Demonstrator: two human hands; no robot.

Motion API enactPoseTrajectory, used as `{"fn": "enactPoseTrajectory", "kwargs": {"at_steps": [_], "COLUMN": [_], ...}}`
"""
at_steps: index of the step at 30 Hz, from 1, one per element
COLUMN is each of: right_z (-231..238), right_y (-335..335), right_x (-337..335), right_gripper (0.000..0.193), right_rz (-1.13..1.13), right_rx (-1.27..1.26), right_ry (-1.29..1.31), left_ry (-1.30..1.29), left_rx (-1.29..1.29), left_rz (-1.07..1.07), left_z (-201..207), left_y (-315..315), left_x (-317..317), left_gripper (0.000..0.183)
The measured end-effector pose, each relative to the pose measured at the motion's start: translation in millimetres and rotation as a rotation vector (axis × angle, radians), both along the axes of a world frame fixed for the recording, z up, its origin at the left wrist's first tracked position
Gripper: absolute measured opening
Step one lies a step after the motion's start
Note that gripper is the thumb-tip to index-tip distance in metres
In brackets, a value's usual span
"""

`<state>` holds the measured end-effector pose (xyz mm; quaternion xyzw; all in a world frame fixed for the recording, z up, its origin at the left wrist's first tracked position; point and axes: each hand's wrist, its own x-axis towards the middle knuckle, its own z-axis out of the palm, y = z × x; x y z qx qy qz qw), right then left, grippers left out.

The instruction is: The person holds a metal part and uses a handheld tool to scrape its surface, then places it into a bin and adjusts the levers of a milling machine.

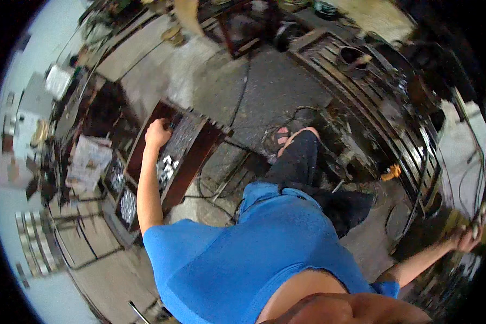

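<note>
Left hand (157,133) is loosely curled above the far end of the dark reddish-brown bin (198,156), fingers turned down toward its contents; whether they pinch anything I cannot tell. Well to the right of the bin, the right hand (464,238) is closed around a slim, pale object (477,224), too blurred to identify. The bin looks rigid and, loaded like this, probably heavy, so its opposite walls would be the sound place to grip. The small grey pieces (182,141) inside it look like metal: hard, light one by one, perhaps slippery, best taken by fingertip pinch; the brighter pieces (168,168) at its near end seem similar. The left arm reaches nearly straight along the bin's left side, wrist bent over it, while the right arm stretches far out the other way, away from the bin. Just left of the bin's near end is a tray of silvery pieces (128,206), with papers (92,162) beyond that; across the floor to the bin's right runs a slatted metal frame (356,89).
</note>
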<state>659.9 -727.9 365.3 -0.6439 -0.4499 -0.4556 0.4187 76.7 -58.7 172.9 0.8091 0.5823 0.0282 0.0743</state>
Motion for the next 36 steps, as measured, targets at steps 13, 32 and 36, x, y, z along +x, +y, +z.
{"fn": "enactPoseTrajectory", "kwargs": {"at_steps": [13,32,36], "right_z": [40,20,-163], "right_y": [-19,55,82], "right_x": [21,-80,-80], "right_gripper": [0.025,0.035,0.033], "right_rz": [-0.068,-0.247,0.19], "right_rx": [0.052,0.34,0.111], "right_ry": [-0.062,0.053,1.216], "left_ry": [0.371,-0.877,-1.524], "left_rx": [-0.135,-0.298,-0.553], "left_rz": [0.218,0.47,0.525], "left_z": [-121,-115,-81], "left_y": [1,50,63], "left_x": [-85,-86,-49], "left_gripper": [0.033,0.016,0.033]}}
